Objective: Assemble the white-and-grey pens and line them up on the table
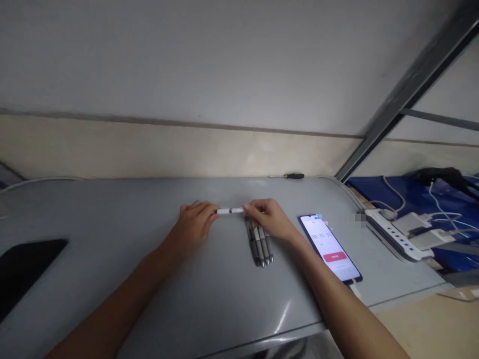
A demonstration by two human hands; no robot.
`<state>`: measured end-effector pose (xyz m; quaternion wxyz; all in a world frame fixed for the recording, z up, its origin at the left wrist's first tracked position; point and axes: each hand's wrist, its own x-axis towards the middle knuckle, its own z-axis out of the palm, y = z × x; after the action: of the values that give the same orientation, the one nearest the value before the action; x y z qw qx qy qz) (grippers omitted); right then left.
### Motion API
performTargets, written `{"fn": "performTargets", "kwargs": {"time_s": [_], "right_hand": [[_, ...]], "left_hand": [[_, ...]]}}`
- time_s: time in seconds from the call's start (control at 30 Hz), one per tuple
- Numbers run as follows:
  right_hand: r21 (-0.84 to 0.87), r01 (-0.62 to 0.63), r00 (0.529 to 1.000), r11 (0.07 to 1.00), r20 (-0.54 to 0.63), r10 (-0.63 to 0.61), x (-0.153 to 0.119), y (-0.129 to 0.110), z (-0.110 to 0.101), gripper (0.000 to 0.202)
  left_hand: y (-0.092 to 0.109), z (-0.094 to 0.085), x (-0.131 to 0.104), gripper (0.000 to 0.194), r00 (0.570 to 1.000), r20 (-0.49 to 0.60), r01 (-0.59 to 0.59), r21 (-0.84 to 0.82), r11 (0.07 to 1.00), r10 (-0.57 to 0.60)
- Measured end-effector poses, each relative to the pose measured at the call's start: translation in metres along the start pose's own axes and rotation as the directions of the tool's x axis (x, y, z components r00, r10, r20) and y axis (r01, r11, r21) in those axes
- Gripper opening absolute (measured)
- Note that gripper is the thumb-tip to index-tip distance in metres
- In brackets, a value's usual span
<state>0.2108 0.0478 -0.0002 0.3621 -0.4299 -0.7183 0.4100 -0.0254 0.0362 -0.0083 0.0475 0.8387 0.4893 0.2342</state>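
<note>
A white pen (225,211) with dark bands is held level between my two hands, above the grey table (209,294). My left hand (197,219) has its fingers closed on the pen's left end. At the right end, the thumb and fingers of my right hand (267,217) pinch the same pen. Several pens (262,247) with grey grips and silver tips lie side by side just below my right hand, which hides their upper ends.
Right of my right hand lies a lit phone (331,249) with a cable. Beyond it is a white power strip (398,237) with plugged-in chargers. A screwdriver (294,176) rests by the wall. A black flat object (30,269) lies at the left.
</note>
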Motion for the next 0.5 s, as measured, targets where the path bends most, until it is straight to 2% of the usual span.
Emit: {"fn": "performTargets", "kwargs": {"time_s": [0.03, 0.17, 0.27, 0.37, 0.47, 0.5], "right_hand": [[0.008, -0.007, 1.0, 1.0, -0.007, 0.007, -0.0001, -0.0006, 0.0, 0.042], [0.082, 0.056, 0.996, 0.995, -0.073, -0.05, 0.0007, -0.0015, -0.0002, 0.031], [0.058, 0.037, 0.998, 0.998, -0.045, -0.034, 0.0009, -0.0013, -0.0006, 0.028], [0.038, -0.011, 0.999, 0.999, -0.032, 0.012, 0.0008, -0.0004, -0.0006, 0.041], [0.082, 0.042, 0.997, 0.996, -0.074, -0.036, 0.0013, 0.0012, -0.0008, 0.028], [0.086, 0.056, 0.996, 0.995, -0.074, -0.049, 0.0014, 0.0015, -0.001, 0.03]], "left_hand": [[0.0006, -0.0006, 0.0, 0.027, 1.0, 0.002, -0.001, -0.004, 1.0, 0.001], [0.0021, -0.0014, -0.0003, 0.028, 1.0, 0.0, 0.0, -0.003, 1.0, 0.0], [0.0015, -0.0002, -0.0006, 0.027, 1.0, -0.009, -0.002, 0.001, 1.0, 0.002], [0.0007, 0.0008, -0.001, 0.027, 1.0, -0.014, -0.018, -0.006, 1.0, 0.018], [0.0002, 0.0006, -0.0013, 0.029, 0.999, -0.023, -0.031, 0.008, 0.999, 0.031], [0.0, 0.0004, -0.0014, 0.029, 0.999, -0.022, -0.031, 0.013, 0.999, 0.032]]}}
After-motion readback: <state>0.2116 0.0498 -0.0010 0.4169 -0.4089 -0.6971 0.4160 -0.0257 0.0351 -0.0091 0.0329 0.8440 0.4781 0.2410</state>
